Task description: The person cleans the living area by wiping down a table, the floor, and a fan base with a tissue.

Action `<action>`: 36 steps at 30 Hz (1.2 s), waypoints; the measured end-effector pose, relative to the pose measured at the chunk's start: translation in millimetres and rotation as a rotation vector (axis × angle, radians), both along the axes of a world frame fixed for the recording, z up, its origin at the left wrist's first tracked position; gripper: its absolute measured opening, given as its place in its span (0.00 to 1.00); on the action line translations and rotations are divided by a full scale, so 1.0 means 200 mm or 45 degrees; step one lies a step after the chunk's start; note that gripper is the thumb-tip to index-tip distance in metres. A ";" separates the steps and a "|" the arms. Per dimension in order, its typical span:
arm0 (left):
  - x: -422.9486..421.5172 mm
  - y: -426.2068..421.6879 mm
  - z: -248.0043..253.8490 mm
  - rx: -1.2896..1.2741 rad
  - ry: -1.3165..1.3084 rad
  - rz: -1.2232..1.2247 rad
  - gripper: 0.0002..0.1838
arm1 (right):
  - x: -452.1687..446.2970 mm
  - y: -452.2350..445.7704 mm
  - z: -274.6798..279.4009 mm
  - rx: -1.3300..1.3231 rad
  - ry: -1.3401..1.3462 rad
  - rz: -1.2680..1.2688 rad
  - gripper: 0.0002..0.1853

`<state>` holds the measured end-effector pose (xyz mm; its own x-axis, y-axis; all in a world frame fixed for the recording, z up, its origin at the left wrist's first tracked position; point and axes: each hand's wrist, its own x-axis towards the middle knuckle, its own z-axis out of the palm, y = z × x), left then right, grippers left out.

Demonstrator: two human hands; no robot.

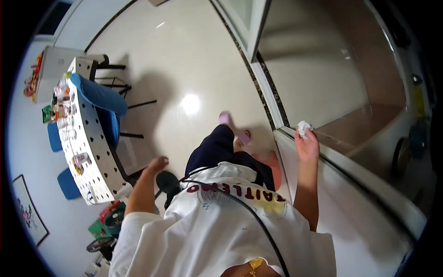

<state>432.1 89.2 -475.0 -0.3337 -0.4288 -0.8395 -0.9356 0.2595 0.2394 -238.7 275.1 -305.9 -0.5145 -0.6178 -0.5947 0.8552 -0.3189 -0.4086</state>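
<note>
My right hand (307,147) is raised beside the sliding glass door's frame, its fingers closed around a crumpled white tissue (304,128). The tissue sticks out above the fingertips, near the door track. My left hand (158,164) hangs low at my left side, over the floor between my leg and the dining table. I see mostly its back; the fingers are small and partly hidden, so their grip does not show. A dark green round object (167,182) is close below that hand.
A white table (99,177) with dark spots stands at left, holding several jars and packets. A blue chair (108,104) juts out from it. The glass door (249,27) and its track (270,99) cross the tiled floor (198,60) at right. A reddish object (272,168) lies near my legs.
</note>
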 end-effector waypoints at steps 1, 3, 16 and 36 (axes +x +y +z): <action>-0.13 -0.11 0.03 -0.141 -0.062 -0.099 0.18 | -0.05 -0.02 -0.03 0.018 -0.051 0.022 0.10; -0.66 -0.38 0.29 -0.198 0.018 0.190 0.18 | -0.08 -0.09 -0.07 0.148 -0.135 -0.006 0.10; -2.17 -0.54 -0.25 0.298 0.673 1.012 0.15 | -0.11 -0.88 -1.03 0.452 -0.008 0.629 0.09; -2.45 -0.55 -1.32 0.190 0.711 1.259 0.14 | 0.32 -2.49 -3.65 0.210 2.696 1.689 0.08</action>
